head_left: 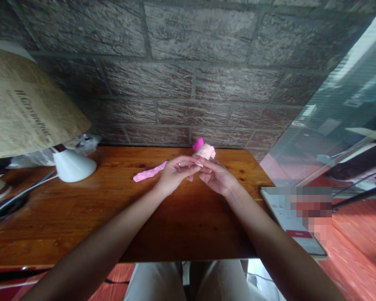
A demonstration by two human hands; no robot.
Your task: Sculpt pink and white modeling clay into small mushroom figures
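Observation:
My left hand point(175, 173) and my right hand point(216, 175) meet over the far middle of a wooden table point(163, 217). Their fingertips pinch together round a small pale pink rolled piece point(206, 151) held just above the right hand. A bright magenta bit point(198, 143) sticks up behind it. A long pink strip point(148, 172) lies on the table, trailing left from under my left hand. Both hands have their fingers closed.
A white lamp base point(73, 165) stands at the left under a newspaper-print shade point(21, 108), with a cable point(21, 194) running left. Crumpled clear plastic point(81, 142) lies behind it. A tablet-like flat object point(296, 225) rests at the table's right edge. A brick wall point(188, 71) backs the table.

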